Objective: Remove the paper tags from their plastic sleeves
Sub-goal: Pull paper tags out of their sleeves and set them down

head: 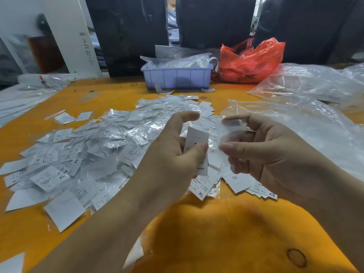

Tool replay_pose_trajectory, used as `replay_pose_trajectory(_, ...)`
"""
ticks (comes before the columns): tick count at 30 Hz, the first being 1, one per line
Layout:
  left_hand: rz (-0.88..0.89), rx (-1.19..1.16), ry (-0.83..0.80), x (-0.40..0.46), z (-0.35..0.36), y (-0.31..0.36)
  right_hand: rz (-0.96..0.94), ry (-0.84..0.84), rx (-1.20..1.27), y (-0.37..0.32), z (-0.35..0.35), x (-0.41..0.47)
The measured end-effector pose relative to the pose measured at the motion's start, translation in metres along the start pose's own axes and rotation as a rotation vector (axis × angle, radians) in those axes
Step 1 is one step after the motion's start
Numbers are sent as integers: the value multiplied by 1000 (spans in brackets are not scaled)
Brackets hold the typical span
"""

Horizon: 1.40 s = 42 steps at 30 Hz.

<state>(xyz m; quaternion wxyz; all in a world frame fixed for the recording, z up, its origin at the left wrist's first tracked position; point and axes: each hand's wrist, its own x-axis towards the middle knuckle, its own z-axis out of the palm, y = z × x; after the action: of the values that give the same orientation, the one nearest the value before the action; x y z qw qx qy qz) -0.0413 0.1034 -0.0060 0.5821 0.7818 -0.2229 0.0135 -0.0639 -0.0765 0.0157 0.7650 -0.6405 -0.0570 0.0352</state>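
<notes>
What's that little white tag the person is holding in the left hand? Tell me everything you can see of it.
The paper tag is a small white rectangle, apparently thin paper or card, held roughly upright and slightly tilted. The left hand pinches it, the thumb across its middle, so part is hidden. Small dark print marks its face, and the word CHINA shows near its lower end. It looks free of its clear plastic sleeve, which the right hand holds just beside it. It hangs above the pile of tags on the orange table.
</notes>
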Motion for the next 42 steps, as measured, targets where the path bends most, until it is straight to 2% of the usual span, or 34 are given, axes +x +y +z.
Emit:
replay_pose_trajectory(4,19,-21,-20,1,0,3,-7,-2,-103,1,0,-1)
replay_pose_trajectory(9,-38,-63,-85,3,-1,5,-20,-27,-155,3,-1,0)
replay_pose_trajectory(12,7,-54,-112,1,-1,7,-38,-54,-234,5,-1,-1)
replay_pose_trajectory(16,61,11,-53,1,1,6,-48,-135,-294,5,1,-2)
replay_pose_trajectory(22,40,-25,-21,3,-2,5,64,-245,-330,1,-7,-2)
replay_pose_trajectory(31,13,-143,-155,0,0,4,22,-15,-34,-5,-11,1)
replay_pose_trajectory(34,-9,-107,-219,-1,2,3,30,12,2,-2,-9,2)
replay_pose_trajectory(42,-32,-41,-227,-1,3,4,5,93,36,3,-5,3)
